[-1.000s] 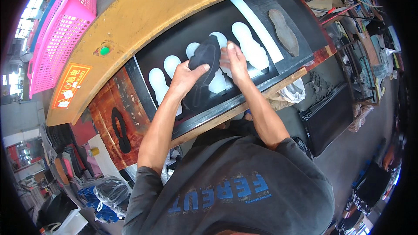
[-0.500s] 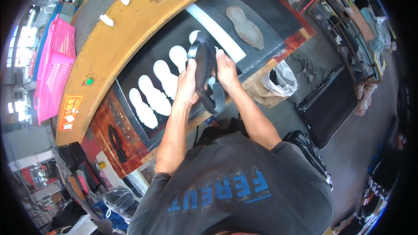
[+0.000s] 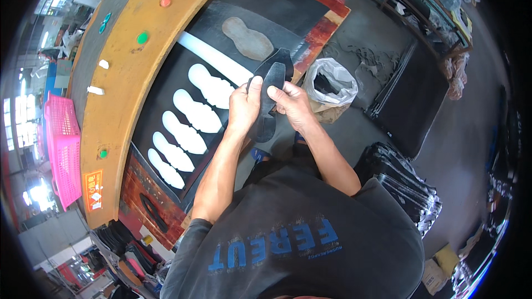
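Left hand (image 3: 244, 108) and right hand (image 3: 296, 106), fingers (image 3: 279, 96) clamped on black sole-shaped material (image 3: 270, 108). Five flat white sole shapes (image 3: 196, 113) on black tabletop (image 3: 159, 98).

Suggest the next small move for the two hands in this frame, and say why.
Probably ease the hands gently apart, to spread the dark sole pieces. They seem to overlap, one lighter in front and one blacker behind, and the left hand and right hand grip them from opposite sides, thumbs toward the camera. Whether the pieces are joined, I cannot tell.
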`<control>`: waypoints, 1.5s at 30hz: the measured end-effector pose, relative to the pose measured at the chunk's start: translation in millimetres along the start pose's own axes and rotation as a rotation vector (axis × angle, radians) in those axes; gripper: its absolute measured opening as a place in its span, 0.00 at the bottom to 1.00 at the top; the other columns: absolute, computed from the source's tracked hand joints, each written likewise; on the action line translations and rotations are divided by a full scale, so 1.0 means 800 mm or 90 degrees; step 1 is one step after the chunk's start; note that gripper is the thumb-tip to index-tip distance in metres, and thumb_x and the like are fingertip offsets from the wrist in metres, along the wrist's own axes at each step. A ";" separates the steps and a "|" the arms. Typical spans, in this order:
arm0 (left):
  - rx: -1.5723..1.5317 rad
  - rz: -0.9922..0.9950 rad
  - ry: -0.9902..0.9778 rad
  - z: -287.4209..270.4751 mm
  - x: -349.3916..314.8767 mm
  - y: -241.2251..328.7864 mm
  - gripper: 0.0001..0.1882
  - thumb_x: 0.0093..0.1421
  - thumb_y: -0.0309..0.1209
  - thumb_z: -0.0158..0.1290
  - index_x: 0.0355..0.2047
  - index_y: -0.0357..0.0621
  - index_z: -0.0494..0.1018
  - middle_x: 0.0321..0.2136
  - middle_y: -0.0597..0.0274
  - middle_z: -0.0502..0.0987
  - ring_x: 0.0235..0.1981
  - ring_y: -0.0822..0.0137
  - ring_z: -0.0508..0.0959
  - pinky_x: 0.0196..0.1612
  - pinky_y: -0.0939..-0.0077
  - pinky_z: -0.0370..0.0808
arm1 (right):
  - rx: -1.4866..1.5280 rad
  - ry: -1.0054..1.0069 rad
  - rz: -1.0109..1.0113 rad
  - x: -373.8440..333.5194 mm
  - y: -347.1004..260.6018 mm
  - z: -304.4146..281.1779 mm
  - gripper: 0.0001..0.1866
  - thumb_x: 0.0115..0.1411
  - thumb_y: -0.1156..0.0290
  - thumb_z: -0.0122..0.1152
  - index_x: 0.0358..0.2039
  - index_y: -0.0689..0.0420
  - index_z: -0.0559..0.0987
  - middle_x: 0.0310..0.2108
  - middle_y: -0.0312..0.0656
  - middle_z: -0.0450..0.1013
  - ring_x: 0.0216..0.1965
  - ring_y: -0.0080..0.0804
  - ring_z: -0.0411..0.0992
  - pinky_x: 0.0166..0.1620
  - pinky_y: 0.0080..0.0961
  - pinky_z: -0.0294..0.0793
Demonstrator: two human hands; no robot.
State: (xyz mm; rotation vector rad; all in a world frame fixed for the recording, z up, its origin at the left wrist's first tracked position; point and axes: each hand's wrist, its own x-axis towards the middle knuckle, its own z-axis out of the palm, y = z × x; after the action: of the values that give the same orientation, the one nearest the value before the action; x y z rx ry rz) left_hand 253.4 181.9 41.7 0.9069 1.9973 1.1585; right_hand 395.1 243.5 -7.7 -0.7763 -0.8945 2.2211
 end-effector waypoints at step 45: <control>0.613 -0.569 0.551 -0.593 -0.414 -0.509 0.30 0.69 0.58 0.55 0.48 0.38 0.76 0.49 0.44 0.78 0.52 0.42 0.79 0.49 0.46 0.80 | -0.598 0.106 0.536 -0.089 0.266 -0.113 0.02 0.67 0.68 0.65 0.39 0.49 0.80 0.31 0.34 0.78 0.28 0.26 0.78 0.32 0.25 0.81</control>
State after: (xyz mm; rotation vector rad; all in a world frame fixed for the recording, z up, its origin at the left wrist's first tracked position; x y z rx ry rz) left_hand -41.8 -451.2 -72.1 -0.3016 3.2055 -0.0442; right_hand 436.5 103.5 -200.5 -2.0358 -1.7920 2.2352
